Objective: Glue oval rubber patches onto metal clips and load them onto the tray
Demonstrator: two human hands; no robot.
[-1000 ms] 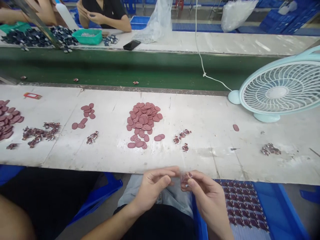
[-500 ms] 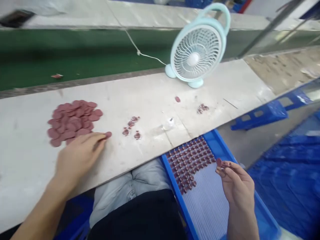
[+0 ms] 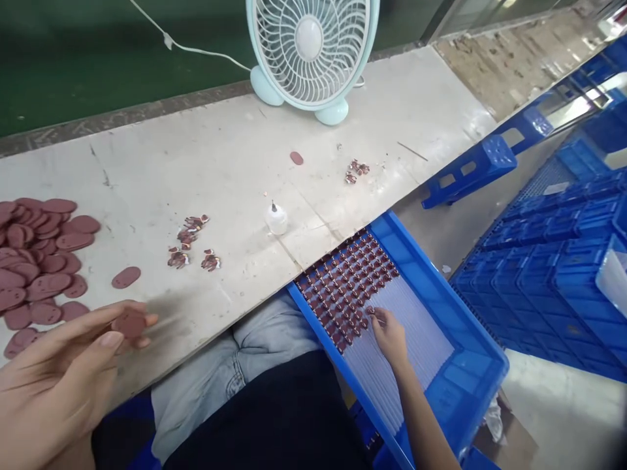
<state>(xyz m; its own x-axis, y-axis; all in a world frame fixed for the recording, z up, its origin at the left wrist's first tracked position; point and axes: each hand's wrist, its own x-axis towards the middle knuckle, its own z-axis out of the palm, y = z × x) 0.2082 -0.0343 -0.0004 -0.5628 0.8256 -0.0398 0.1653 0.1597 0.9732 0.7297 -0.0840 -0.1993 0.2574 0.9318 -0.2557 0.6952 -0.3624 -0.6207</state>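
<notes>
My left hand (image 3: 73,372) holds a reddish-brown oval disc (image 3: 130,322) between thumb and fingers, above the table's front edge at the left. Beside it lies a pile of similar discs (image 3: 42,261), and one loose disc (image 3: 126,277) rests to the pile's right. My right hand (image 3: 386,329) pinches a small brown piece (image 3: 371,311) at the end of the rows of brown pieces (image 3: 337,287). These rows stand on a ribbed white sheet (image 3: 421,320) inside a blue tray (image 3: 482,356).
Small brown-and-white parts (image 3: 210,260) lie mid-table, more (image 3: 356,170) farther right. A small white bottle (image 3: 277,219) with a dark tip stands between them. A light-blue fan (image 3: 309,52) stands behind, with a white cord. Blue crates (image 3: 548,281) are stacked at the right.
My right hand has moved from above the tray to the end of the rows. My left hand has drawn back from beside the pile with a disc. The view has shifted.
</notes>
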